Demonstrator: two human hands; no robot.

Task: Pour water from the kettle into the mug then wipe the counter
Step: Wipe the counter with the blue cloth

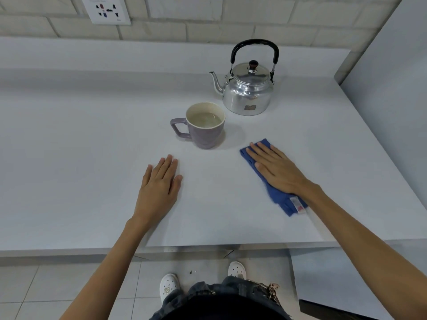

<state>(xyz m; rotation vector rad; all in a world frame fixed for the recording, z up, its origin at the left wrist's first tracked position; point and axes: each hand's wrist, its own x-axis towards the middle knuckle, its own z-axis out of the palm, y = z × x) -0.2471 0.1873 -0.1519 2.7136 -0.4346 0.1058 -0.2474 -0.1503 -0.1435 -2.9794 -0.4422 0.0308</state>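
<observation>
Left hand (159,188): laid flat, fingers open, on counter (80,146), nothing held.
Right hand (275,168): pressed flat, open, on blue cloth (280,200).
Mug (205,128): filled; kettle (248,88) just behind.

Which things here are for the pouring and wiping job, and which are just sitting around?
For the job:
kettle
mug, already holding water
blue cloth, under the right hand
counter

Just there:
wall socket plate
left hand, resting flat on the counter
</observation>
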